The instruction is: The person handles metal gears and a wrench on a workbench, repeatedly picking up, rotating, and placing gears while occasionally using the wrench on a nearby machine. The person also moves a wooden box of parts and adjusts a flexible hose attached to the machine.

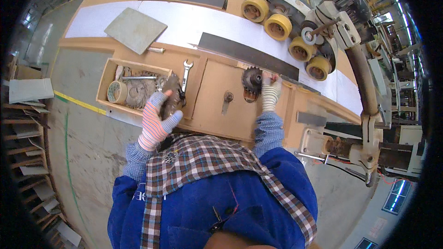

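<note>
My left hand [154, 122], in an orange-and-white striped glove with blue fingertips, is closed on a dark toothed saw blade [173, 93] beside a wooden box. The blade is held edge-up between thumb and fingers. To the right, my right hand [271, 90], in a pale striped glove, grips the side of a dark toothed cutter [252, 79] at the board. Its fingertips are partly hidden. Below that cutter sits a rusty round part [250, 95]. A bolt-like metal piece [227, 101] lies between my hands, and a combination wrench [186, 74] rests near the saw blade.
The wooden box [105, 79] holds a tape roll [117, 92] and several metal parts. Beyond lie a grey square plate [135, 30] and a long dark strip [249, 55]. Yellow rollers [278, 26] hang at the far right, near a metal arm [361, 76].
</note>
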A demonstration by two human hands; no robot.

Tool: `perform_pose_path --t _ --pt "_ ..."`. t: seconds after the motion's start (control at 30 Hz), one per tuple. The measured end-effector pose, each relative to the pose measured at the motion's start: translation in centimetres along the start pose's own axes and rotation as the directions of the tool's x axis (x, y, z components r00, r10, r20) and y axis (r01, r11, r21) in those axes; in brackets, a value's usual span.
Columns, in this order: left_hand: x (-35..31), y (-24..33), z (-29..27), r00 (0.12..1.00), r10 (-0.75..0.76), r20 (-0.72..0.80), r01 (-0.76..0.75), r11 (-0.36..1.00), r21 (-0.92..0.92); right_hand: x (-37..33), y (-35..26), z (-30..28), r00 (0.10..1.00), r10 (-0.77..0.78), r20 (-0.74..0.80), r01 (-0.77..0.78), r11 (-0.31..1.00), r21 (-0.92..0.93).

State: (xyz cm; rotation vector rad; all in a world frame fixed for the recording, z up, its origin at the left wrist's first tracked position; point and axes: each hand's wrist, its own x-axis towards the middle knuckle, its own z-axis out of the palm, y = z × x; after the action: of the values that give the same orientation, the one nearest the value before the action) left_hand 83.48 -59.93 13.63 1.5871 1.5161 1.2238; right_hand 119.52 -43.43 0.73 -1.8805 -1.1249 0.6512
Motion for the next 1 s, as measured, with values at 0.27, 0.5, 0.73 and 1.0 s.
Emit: perform_pose_path --t 0.27,0.5,0.73,1.0 --pt "0.4 0.6 4.1 0.967 0.117 0.224 -0.171 0.956 0.238 7.8 -1.2 -3.2 0.815 -0.399 0.42 0.579 0.599 -0.553" --pt "2.2 -1.1 8.4 0.919 0.032 0.392 -0.245 0.827 0.506 11.2 -0.4 -2.2 0.885 -0.282 0.37 0.462 0.625 -0.629" --pt "3.0 -6.1 11.6 0.878 -0.165 0.449 -0.283 0.577 0.766 3.7 1.1 -1.4 0.876 -0.476 0.078 0.48 0.848 -0.226" --pt "2.0 -9.2 11.7 0.867 -0.053 0.495 -0.404 0.507 0.761 -2.0 -0.6 -0.2 0.935 -0.182 0.305 0.308 0.846 -0.436"
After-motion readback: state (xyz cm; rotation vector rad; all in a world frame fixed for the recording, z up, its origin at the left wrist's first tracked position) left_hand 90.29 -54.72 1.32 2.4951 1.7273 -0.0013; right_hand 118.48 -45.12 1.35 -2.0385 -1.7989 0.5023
